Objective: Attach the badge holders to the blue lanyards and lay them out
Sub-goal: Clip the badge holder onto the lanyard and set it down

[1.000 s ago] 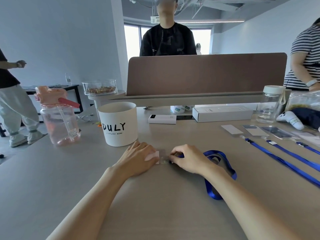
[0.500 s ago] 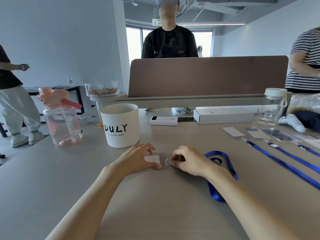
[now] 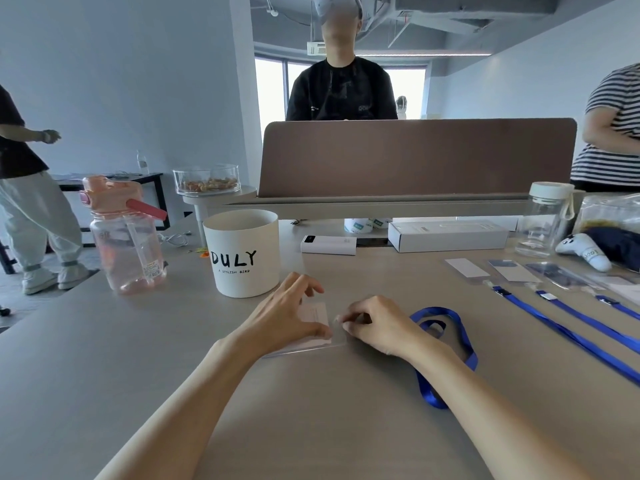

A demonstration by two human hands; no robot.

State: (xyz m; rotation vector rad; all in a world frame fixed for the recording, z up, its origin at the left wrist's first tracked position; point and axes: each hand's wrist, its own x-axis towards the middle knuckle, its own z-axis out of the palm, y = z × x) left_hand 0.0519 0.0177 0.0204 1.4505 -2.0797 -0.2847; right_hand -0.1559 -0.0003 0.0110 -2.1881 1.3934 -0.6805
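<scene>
I'm looking down on a pale grey bench [image 3: 311,427] in a white-walled office room, with a brown divider screen [image 3: 415,157] standing across its far side. Beyond the left grip [image 3: 284,317] stands a white pot [image 3: 242,251] lettered DULY, and further left of that a pink water bottle [image 3: 124,237].

The badge holder [image 3: 317,315] lies flat between my two grips. Its long axis runs left to right across me, with one short end under the left grip and the other pointing at the right grip [image 3: 377,327].

The left grip has its fingers spread and nearly straight, pressing the holder onto the bench. The right grip is narrow, fingers curled and pinching the holder's right end. I cannot make out the small part between the fingertips.

The blue lanyard [image 3: 460,334] coils in a loop just right of the right grip and passes under that wrist. Well to the right of it, three laid-out lanyards [image 3: 561,330] lie stretched straight, with clear holders [image 3: 467,268] at their far ends.
</scene>
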